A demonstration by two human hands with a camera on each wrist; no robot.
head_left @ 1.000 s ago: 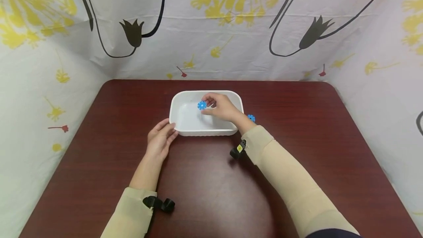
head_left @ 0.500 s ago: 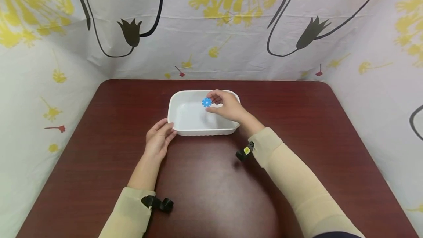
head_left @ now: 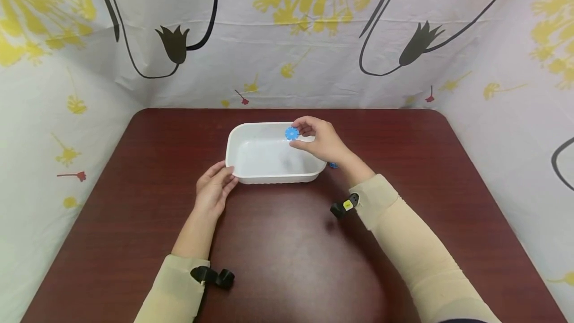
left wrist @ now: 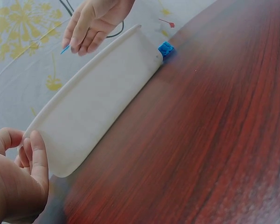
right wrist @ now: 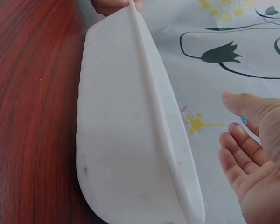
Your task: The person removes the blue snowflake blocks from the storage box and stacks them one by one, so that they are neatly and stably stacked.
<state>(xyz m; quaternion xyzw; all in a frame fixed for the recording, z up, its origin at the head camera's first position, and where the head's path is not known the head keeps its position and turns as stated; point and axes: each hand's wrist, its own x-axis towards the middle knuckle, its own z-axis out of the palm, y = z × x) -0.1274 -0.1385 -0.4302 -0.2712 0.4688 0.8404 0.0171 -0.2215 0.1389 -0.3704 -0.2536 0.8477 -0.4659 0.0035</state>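
Note:
A white rectangular tray [head_left: 255, 180] stands toward the back of the table. My left hand [head_left: 213, 191] holds its front left corner, thumb over the rim and fingers against the outer wall, as the left wrist view also shows. Above the tray's right half, my right hand [head_left: 323, 139] pinches a small blue notched disc [head_left: 292, 133], like a snowflake building piece, by its edge between thumb and forefinger. The disc appears edge-on in the left wrist view. Beside the tray's right end lies another blue piece [left wrist: 165, 49], partly hidden in the head view.
The dark red-brown wooden table [head_left: 287, 243] has rounded back corners. A white cloth [head_left: 296, 74] with yellow and dark flower prints hangs behind it and along both sides. Black wrist straps [head_left: 213, 276] sit over the beige sleeves [head_left: 403, 228].
My right hand has moved right and slightly back over the tray, carrying the blue disc from near the middle toward the right end. My left hand stays at the corner.

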